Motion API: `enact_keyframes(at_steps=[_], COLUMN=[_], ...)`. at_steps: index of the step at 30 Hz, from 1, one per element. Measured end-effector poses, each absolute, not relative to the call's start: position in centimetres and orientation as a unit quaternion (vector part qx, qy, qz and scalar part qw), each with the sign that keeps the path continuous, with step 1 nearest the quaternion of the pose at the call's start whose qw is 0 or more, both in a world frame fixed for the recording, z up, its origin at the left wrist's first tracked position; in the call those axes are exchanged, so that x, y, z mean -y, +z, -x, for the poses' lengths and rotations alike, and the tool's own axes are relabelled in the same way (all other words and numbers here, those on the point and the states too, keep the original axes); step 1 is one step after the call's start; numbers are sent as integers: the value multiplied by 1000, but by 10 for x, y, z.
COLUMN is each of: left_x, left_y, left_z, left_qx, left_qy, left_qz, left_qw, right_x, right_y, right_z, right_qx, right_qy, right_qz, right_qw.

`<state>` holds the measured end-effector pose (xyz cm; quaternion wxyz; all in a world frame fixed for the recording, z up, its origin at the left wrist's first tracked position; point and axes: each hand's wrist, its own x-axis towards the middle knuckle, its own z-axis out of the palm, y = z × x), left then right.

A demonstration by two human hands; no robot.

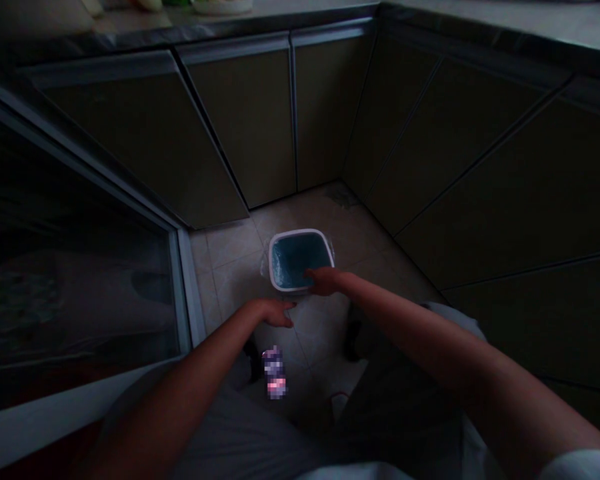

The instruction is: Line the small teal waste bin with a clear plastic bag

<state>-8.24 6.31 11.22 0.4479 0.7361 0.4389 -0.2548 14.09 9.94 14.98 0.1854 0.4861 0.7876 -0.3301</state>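
A small bin (pixel 303 233) with a white rim and a teal inside stands on the tiled floor, with clear plastic film showing around its edge. My right hand (pixel 325 280) is at the bin's near right corner, its fingers over the rim; whether they pinch anything is too dark to tell. Just below and left of the bin is my left hand (pixel 279 313), fingers apart, with nothing in it. A pixelated pink and dark object (pixel 275 373) shows below my left hand, between my legs.
Dark cabinets (pixel 240 120) meet in a corner behind the bin, under a counter edge (pixel 130 41). A glass door with a pale frame (pixel 183 287) is at the left. A dark plastic scrap (pixel 342 196) lies near the corner.
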Motion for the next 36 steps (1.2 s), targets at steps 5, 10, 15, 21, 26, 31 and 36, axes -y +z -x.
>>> enact_keyframes(at_steps=[5, 10, 15, 21, 26, 31, 36], left_x=[-65, -70, -73, -75, -76, -76, -75], left_y=[112, 113, 107, 100, 96, 92, 88], left_z=[83, 77, 77, 84, 85, 87, 89], left_qx=[-447, -457, -460, -460, -473, -467, -492], left_qy=[-228, -245, -288, -284, -274, -270, -238], left_qz=[-729, -714, -708, -713, -700, -696, -681], left_qw=[465, 470, 452, 448, 460, 475, 487], right_x=[-126, -143, -157, -175, -188, -198, -200], right_y=[198, 237, 249, 237, 224, 214, 212], right_z=[-146, -155, -162, -169, -177, -183, -183], right_qx=[-764, -809, -793, -799, -769, -751, -747], right_qy=[-377, -241, -187, -148, -136, -159, -170], right_qz=[-506, -537, -564, -547, -590, -612, -614], right_qw=[132, -8, -132, -201, -204, -188, -189])
